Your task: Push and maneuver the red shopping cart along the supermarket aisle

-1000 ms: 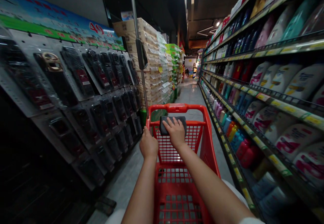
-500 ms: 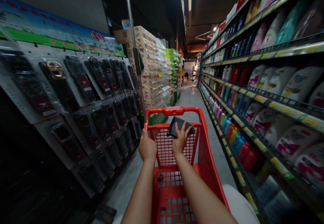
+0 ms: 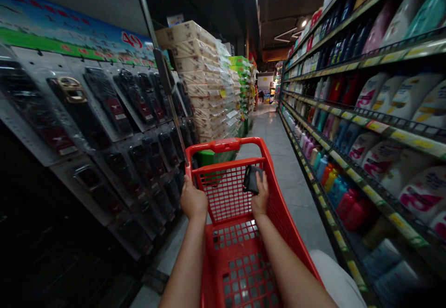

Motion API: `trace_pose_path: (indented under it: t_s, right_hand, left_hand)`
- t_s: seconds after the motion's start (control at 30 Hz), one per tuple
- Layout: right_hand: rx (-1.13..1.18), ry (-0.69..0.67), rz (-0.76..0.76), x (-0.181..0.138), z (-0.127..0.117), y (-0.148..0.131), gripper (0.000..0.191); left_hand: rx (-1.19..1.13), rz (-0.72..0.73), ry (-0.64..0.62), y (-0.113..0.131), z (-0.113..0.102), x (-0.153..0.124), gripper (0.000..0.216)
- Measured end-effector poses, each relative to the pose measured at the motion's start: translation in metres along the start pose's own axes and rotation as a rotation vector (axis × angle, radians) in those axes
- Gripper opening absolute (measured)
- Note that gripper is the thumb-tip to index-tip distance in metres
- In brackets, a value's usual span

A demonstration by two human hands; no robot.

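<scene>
A red plastic shopping cart (image 3: 275, 210) stands in front of me in a shop aisle. My left hand (image 3: 193, 201) is closed round the cart's rear rim at its left corner. My right hand (image 3: 260, 198) holds a dark flat wallet-like item (image 3: 251, 178) tilted on edge, at the right side of the cart's rear. A metal pole (image 3: 158, 64) rises from the cart's left front corner and leans to the left.
Packaged dark goods hang on a display wall (image 3: 104, 113) at the left. Stacked cartons (image 3: 198, 75) stand further along that side. Shelves of bottles (image 3: 365, 127) line the right. The grey floor (image 3: 292, 178) runs ahead between them.
The wallet-like item went from lying flat under my right hand to tilted on edge, and that hand moved right. The cart swung left and the pole leans more to the left.
</scene>
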State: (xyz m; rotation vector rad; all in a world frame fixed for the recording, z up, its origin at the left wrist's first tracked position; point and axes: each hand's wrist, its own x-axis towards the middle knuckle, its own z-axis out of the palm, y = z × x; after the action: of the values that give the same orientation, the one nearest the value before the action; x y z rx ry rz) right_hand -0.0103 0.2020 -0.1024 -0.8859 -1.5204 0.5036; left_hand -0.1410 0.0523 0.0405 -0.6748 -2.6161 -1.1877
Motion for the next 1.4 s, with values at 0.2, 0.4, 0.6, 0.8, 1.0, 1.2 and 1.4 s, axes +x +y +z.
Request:
trace_pose_path:
  t_s: [0.2, 0.4, 0.6, 0.8, 1.0, 1.2, 1.4]
  right_hand:
    - [-0.057, -0.059, 0.186, -0.013, 0.059, -0.053, 0.089]
    - [-0.313, -0.446, -0.207, -0.037, 0.069, -0.085, 0.074]
    - [-0.404, -0.598, -0.554, -0.010, 0.021, -0.034, 0.058]
    - [-0.289, -0.185, -0.013, -0.017, -0.004, 0.031, 0.094]
    - [-0.072, -0.196, 0.225, -0.070, 0.018, 0.058, 0.094]
    - [0.062, 0.143, 0.421, -0.048, 0.054, 0.026, 0.082]
    - [-0.054, -0.158, 0.171, -0.025, 0.066, -0.044, 0.087]
  left_hand:
    - [0.017, 0.008, -0.014, 0.003, 0.001, -0.003, 0.060]
    - [0.017, 0.030, -0.039, 0.004, 0.004, -0.007, 0.059]
    - [0.022, 0.046, -0.029, 0.006, 0.004, -0.008, 0.057]
    - [0.043, 0.032, -0.049, 0.008, 0.002, -0.008, 0.058]
    - [0.062, 0.020, -0.035, 0.009, 0.003, -0.008, 0.057]
    - [-0.022, 0.015, -0.034, 0.007, 0.003, -0.008, 0.056]
    - [-0.175, -0.015, -0.005, 0.000, 0.007, -0.005, 0.057]
